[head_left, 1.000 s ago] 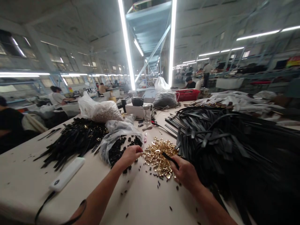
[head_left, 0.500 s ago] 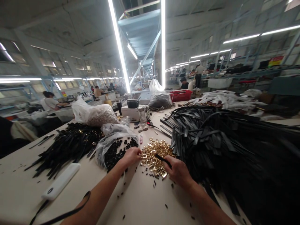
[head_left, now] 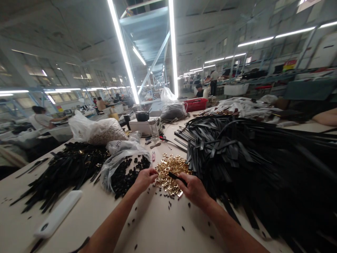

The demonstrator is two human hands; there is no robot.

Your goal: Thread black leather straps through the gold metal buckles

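Note:
My right hand (head_left: 194, 187) is closed round a black strap (head_left: 174, 176), whose end sticks out to the left over a heap of gold buckles (head_left: 168, 168). At the left edge of that heap, my left hand (head_left: 145, 179) has its thumb and fingers pinched together; whatever lies between them is too small to make out. Just left of this hand, small black loops (head_left: 123, 182) spill from a clear plastic bag (head_left: 110, 158). To the right of my right hand lies a large pile of black straps (head_left: 223, 147).
Straps with gold buckles (head_left: 65, 168) lie piled at the left, behind a white power bank (head_left: 59, 214) with a cord. Farther back stand a filled plastic bag (head_left: 101, 130), a glass jar (head_left: 153, 129), a dark cup (head_left: 142, 115) and a red basket (head_left: 196, 104). Tiny black bits dot the tabletop.
The whole view has shifted, so most things appear farther left. My right hand still holds the strap over the buckles, and my left hand stays pinched. Another person's arm now shows at the right edge.

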